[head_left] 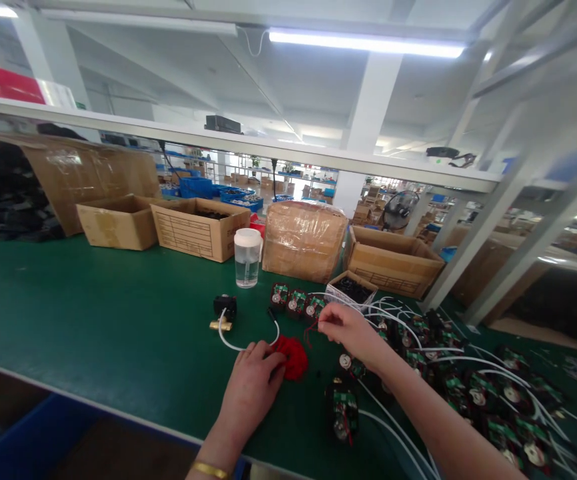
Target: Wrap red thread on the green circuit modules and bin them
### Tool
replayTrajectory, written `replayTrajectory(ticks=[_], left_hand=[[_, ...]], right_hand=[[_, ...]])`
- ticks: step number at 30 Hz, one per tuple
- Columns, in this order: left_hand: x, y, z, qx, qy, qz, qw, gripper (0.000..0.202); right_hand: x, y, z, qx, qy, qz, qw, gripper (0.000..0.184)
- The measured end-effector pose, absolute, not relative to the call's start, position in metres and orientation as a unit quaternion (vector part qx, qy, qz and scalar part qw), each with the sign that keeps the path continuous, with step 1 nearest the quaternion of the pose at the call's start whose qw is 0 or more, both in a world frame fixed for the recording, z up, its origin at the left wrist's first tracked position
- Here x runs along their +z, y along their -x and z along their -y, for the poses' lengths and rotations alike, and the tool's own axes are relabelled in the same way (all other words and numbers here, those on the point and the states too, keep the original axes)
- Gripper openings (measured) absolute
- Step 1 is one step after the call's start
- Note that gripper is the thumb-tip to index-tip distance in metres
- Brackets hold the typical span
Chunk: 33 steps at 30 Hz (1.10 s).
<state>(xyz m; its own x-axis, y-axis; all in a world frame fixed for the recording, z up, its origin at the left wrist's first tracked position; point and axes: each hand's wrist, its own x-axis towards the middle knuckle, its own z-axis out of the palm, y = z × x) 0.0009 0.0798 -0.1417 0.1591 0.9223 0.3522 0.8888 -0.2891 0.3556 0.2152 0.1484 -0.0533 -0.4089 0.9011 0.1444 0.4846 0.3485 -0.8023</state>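
A bundle of thin red wires (292, 359) lies on the green bench. My left hand (256, 377) rests at its left side, thumb and fingers closed on the bundle's edge. To the right and slightly higher, my right hand (346, 327) pinches a thin red wire (309, 331) that hangs down from the fingertips. Just behind it, a row of three black housings with green circuit boards (297, 302) stands on the bench. Left of my hands sits a black unit with a brass valve fitting (224, 312); its white cable (228, 345) runs behind my left fingers.
Many board assemblies with white cables (478, 390) cover the right side of the green bench (93, 313). A lidded plastic cup (247, 260), a small box of black parts (352, 290) and cardboard boxes (303, 240) line the back. A metal post (493, 247) rises at right.
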Motion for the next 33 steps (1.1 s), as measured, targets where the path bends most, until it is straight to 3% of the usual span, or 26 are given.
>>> replayTrajectory(ticks=[9, 15, 18, 21, 28, 33], left_hand=[[-0.143, 0.003, -0.082, 0.275, -0.767, -0.576, 0.063, 0.021], [-0.139, -0.001, -0.075, 0.409, -0.693, -0.584, 0.106, 0.037], [-0.12, -0.018, -0.063, 0.459, -0.682, -0.55, 0.149, 0.033], [-0.093, -0.046, -0.051, 0.479, -0.68, -0.486, 0.269, 0.034], [-0.061, -0.093, -0.031, 0.446, -0.447, -0.324, 0.704, 0.065], [-0.061, -0.092, -0.017, 0.391, -0.374, -0.355, 0.762, 0.062]], right_hand=[[-0.005, -0.251, -0.127, 0.374, 0.479, 0.704, 0.367, 0.01], [0.012, -0.27, -0.1, 0.424, 0.453, 0.691, 0.37, 0.009], [0.011, -0.273, -0.085, 0.469, 0.439, 0.67, 0.373, 0.012], [0.007, -0.273, -0.071, 0.512, 0.425, 0.649, 0.367, 0.014], [-0.004, -0.272, -0.046, 0.546, 0.411, 0.633, 0.364, 0.013], [-0.026, -0.276, -0.043, 0.534, 0.447, 0.617, 0.367, 0.011]])
